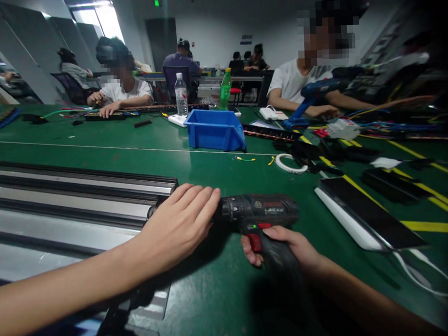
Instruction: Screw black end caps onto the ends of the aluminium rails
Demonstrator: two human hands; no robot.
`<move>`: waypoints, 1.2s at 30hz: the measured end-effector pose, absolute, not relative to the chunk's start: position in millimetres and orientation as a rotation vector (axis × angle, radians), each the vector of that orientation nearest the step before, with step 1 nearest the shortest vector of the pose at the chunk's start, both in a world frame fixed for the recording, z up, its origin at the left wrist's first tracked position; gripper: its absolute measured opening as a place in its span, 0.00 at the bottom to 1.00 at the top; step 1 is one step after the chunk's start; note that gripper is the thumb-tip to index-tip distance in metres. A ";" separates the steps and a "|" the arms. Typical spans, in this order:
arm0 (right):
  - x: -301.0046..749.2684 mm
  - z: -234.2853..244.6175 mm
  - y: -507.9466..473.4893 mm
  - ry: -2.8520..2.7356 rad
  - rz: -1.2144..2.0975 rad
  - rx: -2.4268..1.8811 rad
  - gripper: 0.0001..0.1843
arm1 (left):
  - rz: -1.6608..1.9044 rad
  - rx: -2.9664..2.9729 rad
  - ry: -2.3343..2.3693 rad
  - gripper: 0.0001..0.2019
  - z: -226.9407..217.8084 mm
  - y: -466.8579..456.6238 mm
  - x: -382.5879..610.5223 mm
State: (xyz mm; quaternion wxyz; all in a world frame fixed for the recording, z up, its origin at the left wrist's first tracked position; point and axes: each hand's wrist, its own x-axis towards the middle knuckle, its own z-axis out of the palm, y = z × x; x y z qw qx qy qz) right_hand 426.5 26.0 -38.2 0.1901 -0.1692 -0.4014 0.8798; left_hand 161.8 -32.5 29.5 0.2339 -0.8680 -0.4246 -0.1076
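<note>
My right hand (285, 239) grips the handle of a dark cordless drill (262, 209), its fingers around the red trigger and the thumb near the red switch. The drill lies level and points left, with a small green light lit above the trigger. My left hand (189, 213) is closed over the area in front of the drill's chuck, fingers together and bent down. What its fingers hold is hidden; a small dark round end shows beside the wrist. Just left of that hand end long silver and black metal profiles (74, 197).
Beyond the hands stand a blue bin (215, 131), a clear bottle (181, 95) and a green bottle (225, 89). At right lie a phone (368, 212) on a white power bank with a cable, and a white ring (290, 163). Co-workers sit across the green table (214, 296).
</note>
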 end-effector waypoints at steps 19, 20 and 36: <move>430.3 -31.9 20.2 -1.418 2.335 -0.619 0.21 | -0.049 -2.455 -1.618 0.06 30.0 -14.4 185.6; 430.3 -30.3 19.8 -1.424 2.327 -0.610 0.20 | -0.054 -2.459 -1.617 0.06 30.1 -14.2 185.4; 428.6 -26.2 17.1 -1.466 2.339 -0.654 0.18 | 0.035 -2.579 -1.682 0.08 37.3 -9.0 177.8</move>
